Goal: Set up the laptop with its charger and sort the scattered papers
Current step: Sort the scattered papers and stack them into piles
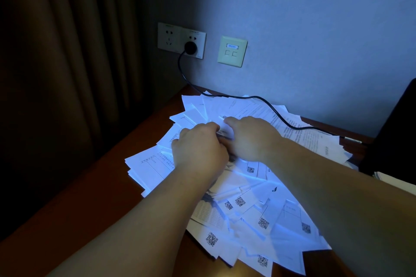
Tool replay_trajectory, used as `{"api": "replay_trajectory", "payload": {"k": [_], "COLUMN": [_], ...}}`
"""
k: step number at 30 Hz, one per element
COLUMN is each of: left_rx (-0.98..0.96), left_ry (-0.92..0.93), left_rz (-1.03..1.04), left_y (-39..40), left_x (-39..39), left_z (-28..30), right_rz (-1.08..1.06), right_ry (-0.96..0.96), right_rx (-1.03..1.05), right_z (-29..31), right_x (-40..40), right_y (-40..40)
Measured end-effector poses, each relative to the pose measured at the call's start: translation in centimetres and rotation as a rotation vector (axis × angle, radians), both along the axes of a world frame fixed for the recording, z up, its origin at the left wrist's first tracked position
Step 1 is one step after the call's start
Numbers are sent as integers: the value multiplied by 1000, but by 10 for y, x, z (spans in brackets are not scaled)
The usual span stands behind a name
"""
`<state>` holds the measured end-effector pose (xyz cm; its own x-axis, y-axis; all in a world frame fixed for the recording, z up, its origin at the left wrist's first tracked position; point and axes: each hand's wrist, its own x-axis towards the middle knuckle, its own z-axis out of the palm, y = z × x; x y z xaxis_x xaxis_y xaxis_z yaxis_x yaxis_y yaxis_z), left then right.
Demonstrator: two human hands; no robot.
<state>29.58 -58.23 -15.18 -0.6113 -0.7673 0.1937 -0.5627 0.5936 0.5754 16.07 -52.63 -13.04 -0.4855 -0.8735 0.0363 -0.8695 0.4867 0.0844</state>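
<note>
Dim bluish light falls on a reddish-brown wooden counter (94,189) pushed into a corner, with a dark curtain (67,51) on the left and a pale wall (315,29) behind. On that wall a double socket plate (181,40) carries 1 black plug (190,47), and a network plate (232,51) sits just to its right. From the plug a black charger cable (265,102) runs down over the far papers toward the right, where its pale tip lies beside a dark shape at the right edge (probably the laptop (391,132), though too little shows to be sure).

So the charger half of the task looks mostly done at the wall end; whether the cable is seated in the laptop cannot be told from here.

Sorting is at an early stage. Scattered papers (247,209) cover the middle and near right of the counter in a loose, overlapping heap, many showing QR codes, with no tidy stack visible among them. A thin edge of what may be sheets shows at the right, under the dark shape.

Both hands work at the far middle of the heap. The left hand (198,148) has its fingers curled around a small bunch of sheets. The right hand (249,137) lies flatter, fingers extended over the papers and touching them, the index reaching toward the far left.

Nearly all of the gathering and squaring is left to do.
</note>
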Motion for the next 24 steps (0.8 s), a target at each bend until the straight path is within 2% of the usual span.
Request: {"api": "replay_trajectory", "payload": {"k": [5, 14, 20, 24], "left_rx": [108, 179, 259, 471], "left_ry": [178, 296, 427, 607], "left_rz": [-18, 63, 40, 12], "left_y": [0, 1, 2, 9], "left_x": [-1, 1, 1, 0], "left_z": [5, 6, 8, 7], "right_rz": [-12, -19, -33, -36], "right_ry": [17, 95, -44, -173], "right_rx": [-49, -96, -218, -328], "right_z": [-3, -2, 2, 13], "right_x": [-1, 6, 13, 28], "right_y": [-3, 0, 16, 33]}}
